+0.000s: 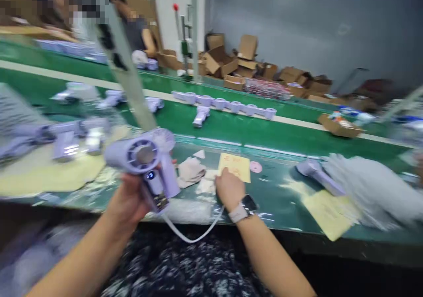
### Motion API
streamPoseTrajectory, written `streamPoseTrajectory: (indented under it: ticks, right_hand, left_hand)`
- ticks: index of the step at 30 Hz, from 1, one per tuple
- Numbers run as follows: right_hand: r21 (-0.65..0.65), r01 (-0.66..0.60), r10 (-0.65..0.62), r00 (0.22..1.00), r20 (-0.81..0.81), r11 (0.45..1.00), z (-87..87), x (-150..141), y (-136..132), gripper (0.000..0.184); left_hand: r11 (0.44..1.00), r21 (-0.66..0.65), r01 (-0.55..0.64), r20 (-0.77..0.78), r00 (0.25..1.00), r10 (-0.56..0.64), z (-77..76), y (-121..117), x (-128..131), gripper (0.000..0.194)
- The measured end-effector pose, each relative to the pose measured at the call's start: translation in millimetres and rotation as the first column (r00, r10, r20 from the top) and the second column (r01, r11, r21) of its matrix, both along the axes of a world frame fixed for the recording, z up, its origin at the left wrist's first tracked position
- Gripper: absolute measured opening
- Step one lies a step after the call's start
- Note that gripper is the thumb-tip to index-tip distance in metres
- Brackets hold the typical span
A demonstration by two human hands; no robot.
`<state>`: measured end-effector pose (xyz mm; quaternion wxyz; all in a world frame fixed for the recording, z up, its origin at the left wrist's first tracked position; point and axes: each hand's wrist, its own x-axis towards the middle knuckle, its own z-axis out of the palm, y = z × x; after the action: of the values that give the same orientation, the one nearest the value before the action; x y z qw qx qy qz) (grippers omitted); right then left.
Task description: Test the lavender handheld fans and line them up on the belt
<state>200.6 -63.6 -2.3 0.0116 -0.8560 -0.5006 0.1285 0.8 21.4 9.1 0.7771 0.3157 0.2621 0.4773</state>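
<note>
Left forearm [87,244] foremost, fingers [130,182] round a lilac fan [151,178], vented end [145,154] cameraward, long handle [156,189] aslant down-right, right fingers [225,178] unclear

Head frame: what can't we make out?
All in the head view:
1. Left hand: some fingers, hidden behind the held purple fan.
2. White cable: far end, hidden at the right hand; can't tell if gripped.
3. Yellow note by that hand: wording, blurred.
4. White pile: outer end, cut off by right edge.
</note>
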Motion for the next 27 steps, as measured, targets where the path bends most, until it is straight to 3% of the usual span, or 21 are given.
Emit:
streamPoseTrajectory:
  ticks: [5,11,16,18,24,27]
  right_hand:
    - [0.065,-0.04,0.041,0.999,-0.01,0.997,-7.5,12.6,-19.8,0.029]
    - [0.123,-0.222,0.231,0.971,-0.063,0.967,-17.6,8.8,-33.2,0.011]
    - [0.12,-0.29,0.273,0.951,0.143,0.949,-22.7,-0.9,-47.8,0.025]
    - [0.12,-0.323,0.303,0.94,0.157,0.939,-26.0,-1.0,-52.9,0.03]
    - [0.316,-0.287,0.315,0.948,-0.039,0.904,-33.8,14.6,-63.6,0.023]
    - [0.369,-0.127,0.247,0.921,-0.301,0.921,-25.9,14.0,-62.5,0.023]
  left_hand:
    - [1.0,0.02,-0.017,0.018,1.0,0.017,8.9,-9.4,-6.7,0.069]
    - [0.996,0.019,0.093,0.252,0.963,-0.095,14.6,-13.8,2.5,0.069]
    - [0.99,0.036,0.139,0.283,0.948,-0.143,17.2,-13.8,4.6,0.069]
    - [0.989,0.051,0.141,0.279,0.949,-0.149,17.5,-13.4,4.4,0.069]
    - [0.992,0.065,0.111,0.272,0.954,-0.125,19.3,-15.2,4.1,0.067]
    - [0.994,0.058,0.093,0.262,0.959,-0.105,19.3,-16.4,4.9,0.066]
